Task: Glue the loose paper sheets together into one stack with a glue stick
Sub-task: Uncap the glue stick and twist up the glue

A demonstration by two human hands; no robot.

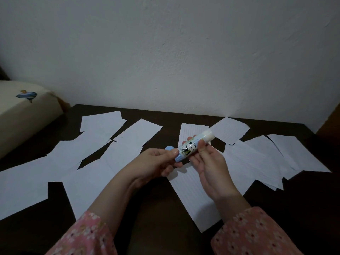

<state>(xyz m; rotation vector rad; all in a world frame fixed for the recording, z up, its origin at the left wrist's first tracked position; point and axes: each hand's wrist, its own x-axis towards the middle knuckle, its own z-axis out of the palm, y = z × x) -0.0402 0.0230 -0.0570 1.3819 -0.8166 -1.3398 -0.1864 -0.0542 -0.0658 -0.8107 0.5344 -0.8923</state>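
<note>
Where the pale, rough wall (165,52) meets the dark tabletop (158,214), loose paper sheets (117,159) lie scattered from one side to the other, many overlapping at their corners. Those on the left look plain white, while the long sheet (191,188) under the hands and the overlapping ones at the right (253,162) show faint ruled lines. At the far left, beside the tabletop, sits a cream cushioned edge (27,116) printed with a small blue and orange figure (26,95); what piece of furniture it belongs to cannot be told.

Two forearms reach in from the bottom edge, each in a pink floral sleeve (253,234). Both hands meet above the middle of the tabletop, over the ruled sheet, and between them is the glue stick (193,145), held tilted with its pale cap (207,135) pointing up and away to the right. Its label carries a panda picture. The right hand (209,164), palm up, grips the tube round its middle, thumb across the top and fingertips showing behind it. The left hand (158,161) pinches the light blue base end (177,158) with curled fingers. A small round light blue piece (168,148) shows just above the left fingers; whether it is part of the stick cannot be told.
</note>
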